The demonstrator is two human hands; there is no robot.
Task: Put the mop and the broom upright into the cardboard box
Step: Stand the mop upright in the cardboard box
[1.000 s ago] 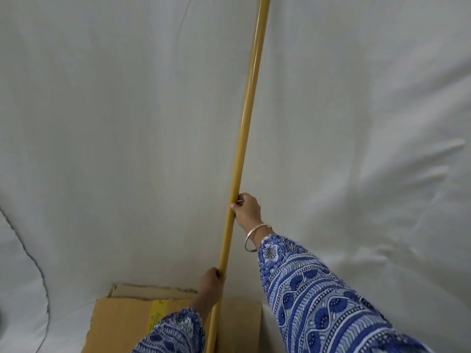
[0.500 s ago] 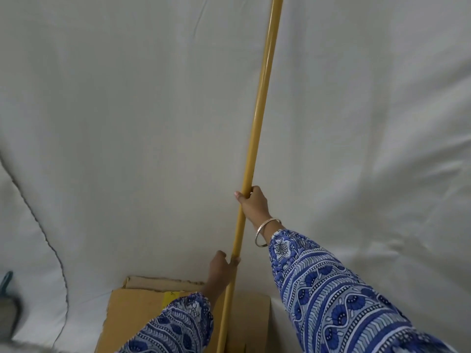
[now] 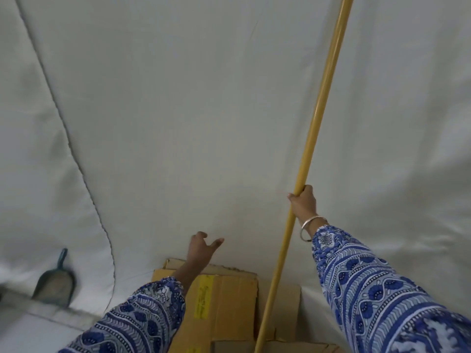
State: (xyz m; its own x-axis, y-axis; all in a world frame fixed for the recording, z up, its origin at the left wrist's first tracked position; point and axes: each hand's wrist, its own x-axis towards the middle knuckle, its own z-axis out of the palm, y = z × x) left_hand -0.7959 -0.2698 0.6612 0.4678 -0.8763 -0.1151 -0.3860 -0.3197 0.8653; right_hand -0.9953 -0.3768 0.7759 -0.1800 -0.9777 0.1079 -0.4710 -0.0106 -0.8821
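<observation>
A white cloth backdrop (image 3: 204,110) is filling most of what you are seeing, soft and creased, with a thin stitched seam curving down its left side. Below it, the cardboard box (image 3: 229,301) is sitting at the bottom centre, plain brown corrugated board with its flaps standing open and a yellow label strip stuck on one flap.

Your two sleeves are coming in from the bottom edge, both in a blue and white printed fabric with floral and wavy bands.

The long pole (image 3: 316,136) is running from the top right corner down into the open box. It is a smooth, glossy yellow rod, round in section, leaning a little to the right at the top. Its lower end is passing out of view, so whether it belongs to the mop or the broom is not clear from here.

Your right hand (image 3: 303,203) is wrapping around the pole partway up, fingers curled tight about it, with a thin metal bangle (image 3: 309,226) sitting on the wrist.

Your left hand (image 3: 201,248) is hovering above the box's back flap, apart from the pole, fingers loosely spread and gripping nothing.

A dark green dustpan (image 3: 54,281) is leaning against the cloth at the far left, scoop-shaped with a short handle pointing up.
</observation>
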